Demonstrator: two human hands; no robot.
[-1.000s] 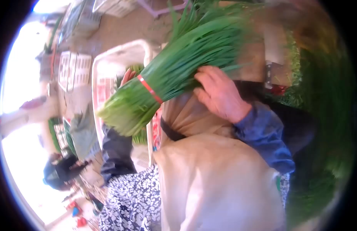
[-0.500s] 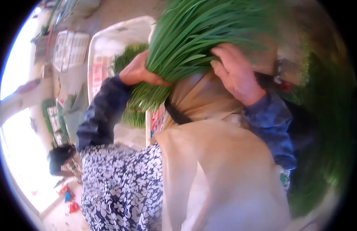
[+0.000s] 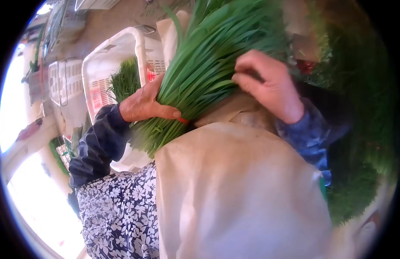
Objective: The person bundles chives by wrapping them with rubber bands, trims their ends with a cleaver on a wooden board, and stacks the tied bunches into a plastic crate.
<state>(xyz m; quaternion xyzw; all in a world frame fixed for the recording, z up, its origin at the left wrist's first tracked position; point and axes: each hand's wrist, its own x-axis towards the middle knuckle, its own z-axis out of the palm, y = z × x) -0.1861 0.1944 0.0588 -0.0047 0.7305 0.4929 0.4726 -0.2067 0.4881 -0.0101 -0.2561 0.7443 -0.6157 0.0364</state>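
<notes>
A big bunch of long green leafy stalks lies slantwise over my lap, its cut stem ends toward the lower left. Round its stems runs a red band, of which a short piece shows beside my left thumb. My left hand is wrapped round the bunch at that band, fingers hidden behind the stalks. At the bunch's right side, my right hand has its thumb and forefinger bent close together at the leaf edges; whether a leaf is between them is too small to tell.
A white plastic basket at the left holds more green stalks. Behind it stand further white crates. Loose greens are heaped at the right. A beige apron covers my lap.
My left hand, mostly hidden behind the bunch a second ago, now shows at the band. The bunch has turned, and its stem ends point lower. My right fingers have curled in.
</notes>
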